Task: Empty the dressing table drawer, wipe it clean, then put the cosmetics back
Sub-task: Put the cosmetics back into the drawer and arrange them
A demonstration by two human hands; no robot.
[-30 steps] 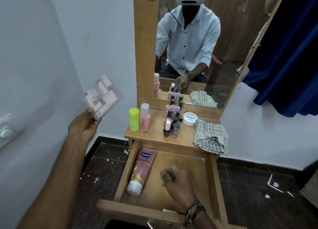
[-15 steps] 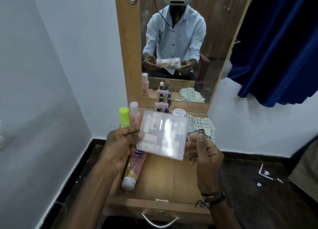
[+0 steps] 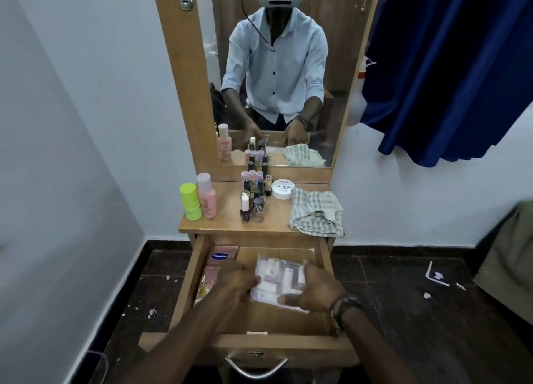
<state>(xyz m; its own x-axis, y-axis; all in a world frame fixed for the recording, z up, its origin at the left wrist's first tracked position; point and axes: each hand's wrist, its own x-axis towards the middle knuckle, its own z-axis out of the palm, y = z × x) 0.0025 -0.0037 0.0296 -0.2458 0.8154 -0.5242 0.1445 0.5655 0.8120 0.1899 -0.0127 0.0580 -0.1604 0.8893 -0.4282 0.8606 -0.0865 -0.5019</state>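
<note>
The drawer [image 3: 184, 285] of the dressing table is pulled fully out. Inside it, both hands hold a clear plastic case [image 3: 278, 280] of small white cosmetic items. The case lies low over the drawer floor in the right half of the drawer; whether it rests on the floor cannot be told. The left hand [image 3: 236, 280] grips the case's edge at 9 o'clock, fingers curled against it. The right hand [image 3: 317, 290] grips the edge at 3 o'clock, thumb across the near corner at 5 o'clock; a dark band circles that wrist.

A pink lotion tube [image 3: 215, 268] lies flat along the left wall of the drawer, at 9 o'clock from the case, partly covered by the left hand.

On the tabletop [image 3: 225, 225], at 12 o'clock from the drawer:
- A lime-green bottle [image 3: 190, 202] and a pink bottle [image 3: 207, 196] stand upright, touching, at the left.
- A cluster of nail polish bottles [image 3: 253, 196] stands at centre.
- A round white jar [image 3: 283, 189] sits just beside the cluster, at its 3 o'clock.
- A checked cloth [image 3: 317, 213] lies crumpled at the right.

The mirror [image 3: 340, 66] stands behind the tabletop.
</note>
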